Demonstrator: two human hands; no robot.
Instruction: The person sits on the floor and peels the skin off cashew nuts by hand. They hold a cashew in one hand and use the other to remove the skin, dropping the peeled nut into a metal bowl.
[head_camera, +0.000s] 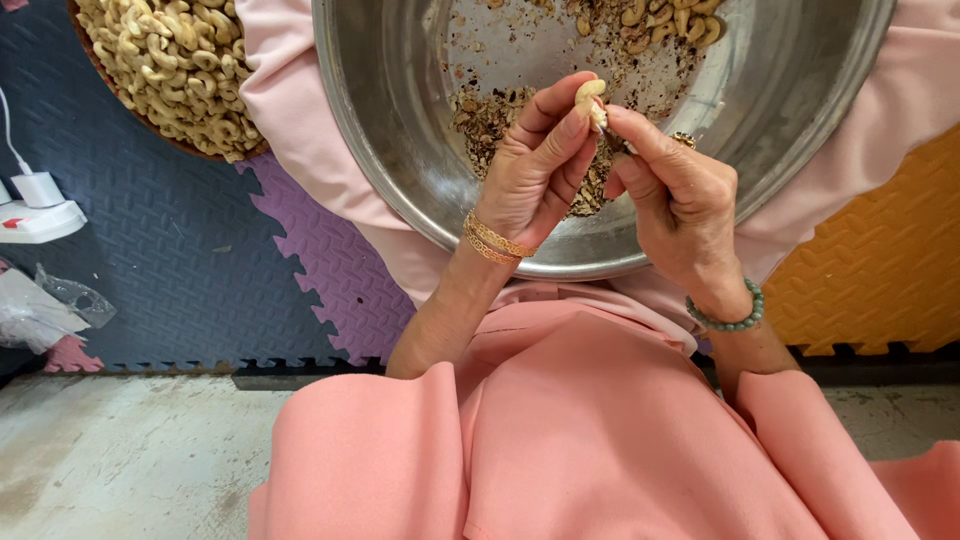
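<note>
Cashew kernel (590, 95), upper centre over the steel basin (400, 150): pale, light, likely brittle; pinched by left hand (535, 165), right hand (675, 200) clamped on a small tool touching it.

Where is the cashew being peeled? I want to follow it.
The cashew is top centre, pinched between the left hand and right hand, over the metal bowl.
</note>
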